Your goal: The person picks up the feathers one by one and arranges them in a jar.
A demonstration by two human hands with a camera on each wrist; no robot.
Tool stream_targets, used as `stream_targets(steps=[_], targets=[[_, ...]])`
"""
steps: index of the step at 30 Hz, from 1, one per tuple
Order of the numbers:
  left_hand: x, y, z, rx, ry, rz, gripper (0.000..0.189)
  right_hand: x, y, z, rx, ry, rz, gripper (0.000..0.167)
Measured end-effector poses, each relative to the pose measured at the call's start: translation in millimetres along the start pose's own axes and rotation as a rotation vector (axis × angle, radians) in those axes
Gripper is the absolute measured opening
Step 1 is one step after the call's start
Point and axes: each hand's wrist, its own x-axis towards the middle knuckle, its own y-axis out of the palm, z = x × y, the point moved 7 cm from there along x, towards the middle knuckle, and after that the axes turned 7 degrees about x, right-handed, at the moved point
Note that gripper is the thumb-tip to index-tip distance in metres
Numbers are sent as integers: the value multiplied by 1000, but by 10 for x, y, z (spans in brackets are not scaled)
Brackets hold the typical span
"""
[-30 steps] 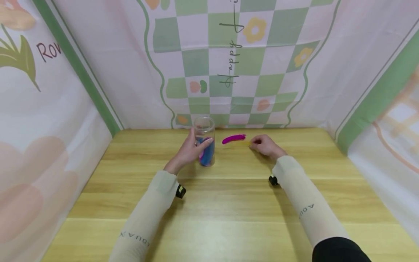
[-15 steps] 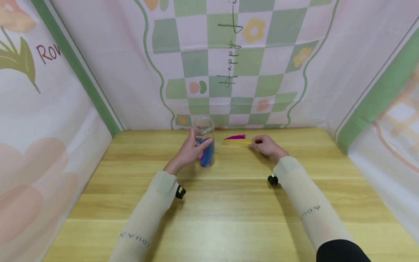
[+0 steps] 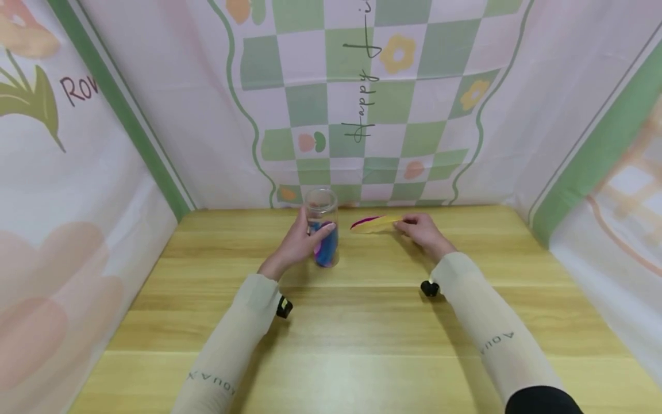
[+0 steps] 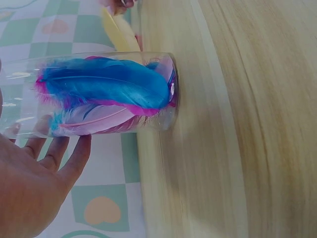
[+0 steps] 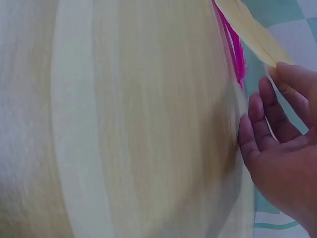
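A clear glass jar [image 3: 322,201] stands upright near the back of the table, holding blue, magenta and pale pink feathers [image 4: 106,82]. My left hand [image 3: 296,244] grips it from the left, thumb across the front and fingers behind. To the right, my right hand [image 3: 425,233] pinches a yellow feather [image 5: 252,32] by one end between thumb and forefinger, the other fingers loosely bent. The yellow feather points left toward the jar. A magenta feather [image 5: 234,47] lies on the table behind it, mostly covered by the yellow one in the head view.
The wooden table [image 3: 331,328] ends at the back against a hanging cloth [image 3: 305,103] with a green and white check. More printed cloth [image 3: 67,190] hangs at the left and right sides. Each wrist wears a small black camera [image 3: 429,288].
The yellow feather has come up off the table in my right hand, turning broadside and covering more of the magenta one. My left hand stays on the jar.
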Motion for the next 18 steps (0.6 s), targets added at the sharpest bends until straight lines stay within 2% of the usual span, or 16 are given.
stream_targets(steps=[4,9,14,16,18], targets=[[-7,2,0,6,0,3,67,-10,-28,15,26,-5,-19,38],[-2,7,15,5,4,-2,68,-40,-81,138,16,-86,-42,34],[14,6,17,-8,23,-13,68,-105,-145,356,202,-167,-90,28],[14,4,12,-11,28,-15,68,-150,-166,457,296,-173,-103,27],[11,2,9,-12,28,-16,68,-200,-182,552,341,-162,-111,24]])
